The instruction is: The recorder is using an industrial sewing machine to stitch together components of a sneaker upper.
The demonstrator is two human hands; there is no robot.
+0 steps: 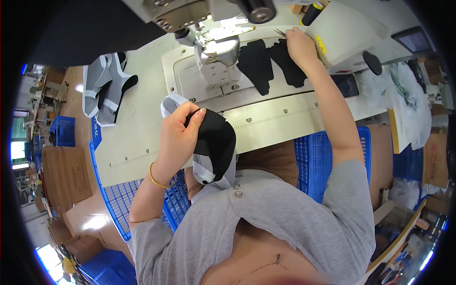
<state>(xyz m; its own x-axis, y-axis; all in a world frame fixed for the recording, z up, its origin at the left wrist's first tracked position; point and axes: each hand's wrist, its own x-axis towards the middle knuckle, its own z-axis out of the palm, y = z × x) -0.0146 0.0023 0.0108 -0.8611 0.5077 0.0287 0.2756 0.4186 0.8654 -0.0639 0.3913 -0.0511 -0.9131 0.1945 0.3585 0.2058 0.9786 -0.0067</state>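
My left hand (179,130) is closed on a sewn fabric piece (216,142) in black, grey and white, pinched between thumb and fingers. The piece hangs over the table's front edge toward my lap. My right hand (302,49) is at the far right of the sewing machine bed, closed on a small tool with two thin dark points (280,33); whether it is tweezers or snips I cannot tell. Just below that hand lie black cut fabric pieces (256,66). The sewing machine head (213,57) stands between my hands, farther back.
More grey, white and black fabric pieces (107,88) lie at the table's left edge. Blue plastic baskets (311,159) stand under the front of the table (266,116). A black thread cone (312,14) is at the back, and clear plastic bags (411,104) are at the right.
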